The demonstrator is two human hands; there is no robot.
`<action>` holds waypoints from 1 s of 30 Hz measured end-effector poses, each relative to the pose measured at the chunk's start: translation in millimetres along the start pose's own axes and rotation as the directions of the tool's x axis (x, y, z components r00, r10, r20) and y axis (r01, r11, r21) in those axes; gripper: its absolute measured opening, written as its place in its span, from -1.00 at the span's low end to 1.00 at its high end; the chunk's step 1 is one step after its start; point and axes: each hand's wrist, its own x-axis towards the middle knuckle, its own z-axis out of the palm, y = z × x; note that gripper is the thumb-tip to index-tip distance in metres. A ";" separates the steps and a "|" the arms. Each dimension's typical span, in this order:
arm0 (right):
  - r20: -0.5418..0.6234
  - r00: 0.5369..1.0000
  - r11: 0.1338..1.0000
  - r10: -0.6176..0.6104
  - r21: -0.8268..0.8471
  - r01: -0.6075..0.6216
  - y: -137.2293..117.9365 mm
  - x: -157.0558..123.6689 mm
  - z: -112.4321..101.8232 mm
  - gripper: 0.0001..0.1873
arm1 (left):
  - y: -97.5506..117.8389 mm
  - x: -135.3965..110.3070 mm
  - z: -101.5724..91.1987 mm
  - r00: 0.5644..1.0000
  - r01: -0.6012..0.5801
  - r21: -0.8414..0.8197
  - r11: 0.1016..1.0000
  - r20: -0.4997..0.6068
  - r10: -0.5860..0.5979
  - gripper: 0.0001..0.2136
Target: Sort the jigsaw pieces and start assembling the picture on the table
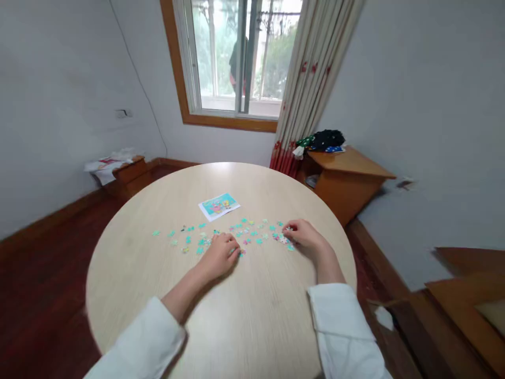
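Observation:
Small jigsaw puzzle pieces [259,241], mostly turquoise with some pink and yellow, lie scattered across the round table [252,316]. My left hand [221,252] rests among them left of centre, its fingers curled down to the tabletop; whatever is under them is hidden. To the right, my right hand [305,237] has thumb and fingertips pinched together at a small piece, above a cluster of pink and white pieces [281,238]. Beyond the pieces lies a printed picture card [219,206] with a turquoise background and cartoon figures.
A wooden cabinet [351,179] with dark and patterned cloth [328,139] on it stands at the back right. Behind the table are a window [240,58] and a long curtain [307,68]. A low wooden stand [130,169] is at the left wall. Wooden furniture [465,295] is at the right.

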 end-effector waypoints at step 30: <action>0.054 0.919 0.821 -0.390 0.473 0.321 -96.5 -19.5 87.9 -0.70 | 12.0 10.7 -8.4 0.775 0.233 -0.739 -0.633 0.534 -0.338 -0.83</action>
